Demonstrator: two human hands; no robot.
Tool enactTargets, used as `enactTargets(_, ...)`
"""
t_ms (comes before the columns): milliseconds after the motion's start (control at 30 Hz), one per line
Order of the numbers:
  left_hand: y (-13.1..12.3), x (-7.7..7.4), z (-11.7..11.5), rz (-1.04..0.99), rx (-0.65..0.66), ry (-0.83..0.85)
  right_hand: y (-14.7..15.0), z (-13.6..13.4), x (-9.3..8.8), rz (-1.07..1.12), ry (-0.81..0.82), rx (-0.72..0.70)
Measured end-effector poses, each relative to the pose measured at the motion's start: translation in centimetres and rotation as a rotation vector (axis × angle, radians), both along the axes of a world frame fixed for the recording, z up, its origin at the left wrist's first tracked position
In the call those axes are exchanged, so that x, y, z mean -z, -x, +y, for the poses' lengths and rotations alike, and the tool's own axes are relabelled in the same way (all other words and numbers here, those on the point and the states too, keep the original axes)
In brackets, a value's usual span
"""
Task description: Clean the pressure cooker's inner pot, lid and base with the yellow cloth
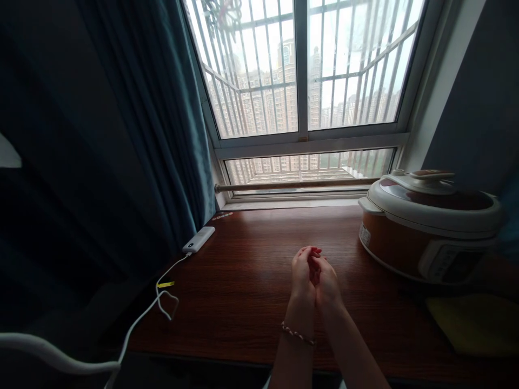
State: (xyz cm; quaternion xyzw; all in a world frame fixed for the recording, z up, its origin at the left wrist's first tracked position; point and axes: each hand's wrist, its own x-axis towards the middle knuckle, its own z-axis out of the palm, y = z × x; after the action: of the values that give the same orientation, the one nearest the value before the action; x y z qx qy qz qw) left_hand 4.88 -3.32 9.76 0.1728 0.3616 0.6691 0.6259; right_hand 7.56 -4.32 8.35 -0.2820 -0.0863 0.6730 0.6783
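In the head view, clock directions taken from the two hands, the bare left hand (302, 273) and bare right hand (327, 281) meet, pressed together along their inner edges. Fingers are curled inward into a cupped shape; whether anything sits inside that hollow I cannot tell. A thin braided bracelet (298, 334) circles the left wrist. Beneath the hands spreads a glossy red-brown wood-grain tabletop (243, 281), their nearest thing; whether they rest on it or hover just above is unclear.

Between 2 and 3 o'clock stands a rounded brown-and-cream electric cooker (393, 246), its lid on. Between 3 and 4, in shadow, is a flat olive-yellow item (474, 324). Between 9 and 10 lies a white rectangular device (198, 240), a white cable (140, 319) plugged into it and trailing away toward 8, with a small yellow strip (166, 284) at 9. A barred window (302, 81) fills 12, a blue fabric curtain (170, 135) 10 to 11.

As for risks, a snag on the loose cable could drag the device off the tabletop, and a wide swing of the right arm could knock the cooker.
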Motion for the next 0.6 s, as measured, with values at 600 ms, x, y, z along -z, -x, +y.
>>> enactTargets(600,0.21,-0.05,-0.29,0.015,0.005,0.022,0.20,-0.29,-0.13,-0.052,-0.042,-0.002)
